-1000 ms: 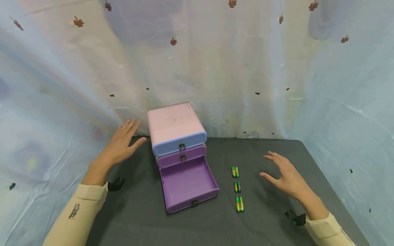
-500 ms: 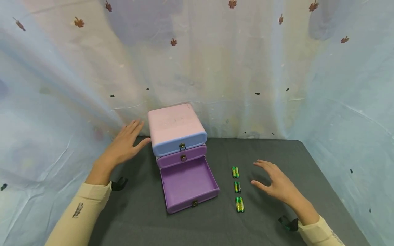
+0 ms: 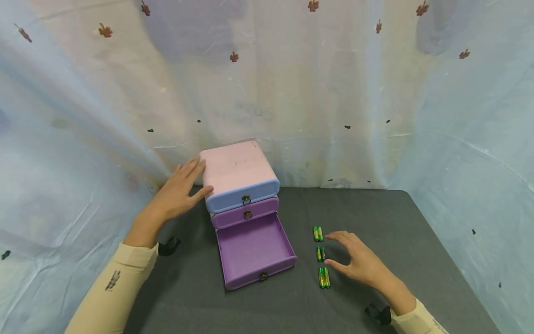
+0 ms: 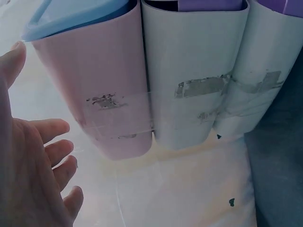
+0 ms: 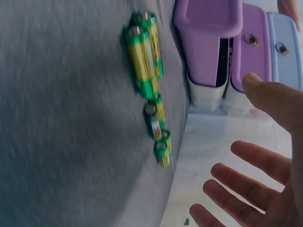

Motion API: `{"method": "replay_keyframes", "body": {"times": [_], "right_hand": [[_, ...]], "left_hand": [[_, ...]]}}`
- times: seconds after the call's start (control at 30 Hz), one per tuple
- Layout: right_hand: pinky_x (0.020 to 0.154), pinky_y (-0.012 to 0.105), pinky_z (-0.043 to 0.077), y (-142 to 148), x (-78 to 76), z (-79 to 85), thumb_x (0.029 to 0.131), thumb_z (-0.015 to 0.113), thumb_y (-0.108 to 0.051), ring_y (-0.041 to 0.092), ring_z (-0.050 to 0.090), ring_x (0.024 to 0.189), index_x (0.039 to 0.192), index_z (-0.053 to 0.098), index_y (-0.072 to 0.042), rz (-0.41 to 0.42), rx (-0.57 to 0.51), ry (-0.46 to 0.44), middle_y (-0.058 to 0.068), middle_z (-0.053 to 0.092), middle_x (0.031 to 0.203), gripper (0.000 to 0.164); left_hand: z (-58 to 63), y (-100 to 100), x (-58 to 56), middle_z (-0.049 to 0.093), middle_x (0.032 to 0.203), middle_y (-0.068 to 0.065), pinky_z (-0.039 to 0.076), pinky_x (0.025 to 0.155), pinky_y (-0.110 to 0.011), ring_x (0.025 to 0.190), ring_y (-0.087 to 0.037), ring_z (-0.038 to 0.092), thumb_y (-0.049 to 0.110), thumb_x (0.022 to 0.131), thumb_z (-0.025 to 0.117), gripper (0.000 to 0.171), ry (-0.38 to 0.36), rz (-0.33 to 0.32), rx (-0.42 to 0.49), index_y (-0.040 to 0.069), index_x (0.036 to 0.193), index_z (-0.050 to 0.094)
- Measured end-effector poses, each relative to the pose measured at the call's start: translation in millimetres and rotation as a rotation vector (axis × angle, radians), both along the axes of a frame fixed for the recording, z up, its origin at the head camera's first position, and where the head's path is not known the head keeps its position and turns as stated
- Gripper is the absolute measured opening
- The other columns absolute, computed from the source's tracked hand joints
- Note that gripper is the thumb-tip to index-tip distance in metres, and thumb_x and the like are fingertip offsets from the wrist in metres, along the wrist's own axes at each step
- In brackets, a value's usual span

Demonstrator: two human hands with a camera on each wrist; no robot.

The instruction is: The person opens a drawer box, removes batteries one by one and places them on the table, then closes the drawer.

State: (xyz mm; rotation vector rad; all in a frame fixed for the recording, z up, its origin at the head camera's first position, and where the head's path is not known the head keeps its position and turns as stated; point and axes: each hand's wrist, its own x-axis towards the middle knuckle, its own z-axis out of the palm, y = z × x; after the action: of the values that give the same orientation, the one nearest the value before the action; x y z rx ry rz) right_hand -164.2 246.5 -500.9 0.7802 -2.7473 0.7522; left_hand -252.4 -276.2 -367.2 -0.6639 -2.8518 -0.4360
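Note:
A small stacked drawer cabinet (image 3: 235, 164) with a pink top stands at the table's back. Its top drawer front is blue (image 3: 233, 198), the middle one purple (image 3: 238, 215); the bottom purple drawer (image 3: 256, 243) is pulled out. My left hand (image 3: 177, 192) hovers at the cabinet's left upper edge, fingers spread; whether it touches is unclear. To the right lie three pairs of green-yellow batteries: a far pair (image 3: 318, 233), a middle pair (image 3: 320, 254) with one darker battery, and a near pair (image 3: 324, 277). My right hand (image 3: 360, 260) hovers just right of them, thumb and fingers apart, holding nothing.
A dark grey cloth covers the table (image 3: 375, 208). Pale patterned curtains (image 3: 292, 93) hang behind and along both sides, close to the cabinet's back. Clear tape (image 4: 203, 87) runs across the cabinet's side.
My right hand has moved left and slightly down toward the batteries. My left hand has shifted right to the cabinet's upper edge. The drawers and batteries stay put.

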Motion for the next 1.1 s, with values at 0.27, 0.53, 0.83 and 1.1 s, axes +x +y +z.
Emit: {"method": "replay_keyframes", "body": {"times": [0.27,0.53,0.83,1.1], "right_hand": [[0.102,0.055,0.056,-16,8.6,-4.9,0.091,0.089,-0.040,0.026,0.062,0.130,0.139,0.067,-0.019,0.060,-0.008,0.007,-0.001,0.066,0.138,0.057],[0.099,0.050,0.058,-34,20.9,-7.7,0.095,0.083,-0.046,0.018,0.061,0.125,0.139,0.067,-0.017,0.135,-0.042,-0.038,-0.005,0.066,0.136,0.055],[0.097,0.040,0.059,-50,28.0,-18.4,0.096,0.085,-0.039,0.017,0.064,0.117,0.134,0.069,-0.009,0.210,-0.087,-0.017,-0.002,0.069,0.129,0.051],[0.079,0.032,0.057,-67,32.6,-25.9,0.095,0.086,-0.026,0.018,0.064,0.094,0.128,0.070,-0.007,0.314,-0.191,-0.025,0.002,0.071,0.113,0.041]], "left_hand": [[-2.0,0,-3.2,0.003,0.181,-0.014,-0.003,0.134,-0.054,0.166,-0.038,0.004,0.059,0.110,0.051,0.092,-0.017,-0.008,-0.012,0.010,0.174,0.008],[-3.6,-1,-5.2,0.002,0.181,-0.014,-0.003,0.133,-0.054,0.166,-0.040,0.005,0.060,0.110,0.051,0.092,-0.030,-0.009,-0.015,0.010,0.174,0.008],[-2.4,0,-4.9,0.005,0.181,-0.015,-0.002,0.133,-0.056,0.167,-0.037,0.004,0.059,0.110,0.051,0.091,-0.051,-0.015,-0.010,0.008,0.174,0.009],[-3.0,0,-5.9,0.006,0.181,-0.013,-0.001,0.133,-0.057,0.166,-0.038,0.007,0.059,0.110,0.051,0.091,-0.043,-0.014,-0.019,0.007,0.173,0.011]]}}
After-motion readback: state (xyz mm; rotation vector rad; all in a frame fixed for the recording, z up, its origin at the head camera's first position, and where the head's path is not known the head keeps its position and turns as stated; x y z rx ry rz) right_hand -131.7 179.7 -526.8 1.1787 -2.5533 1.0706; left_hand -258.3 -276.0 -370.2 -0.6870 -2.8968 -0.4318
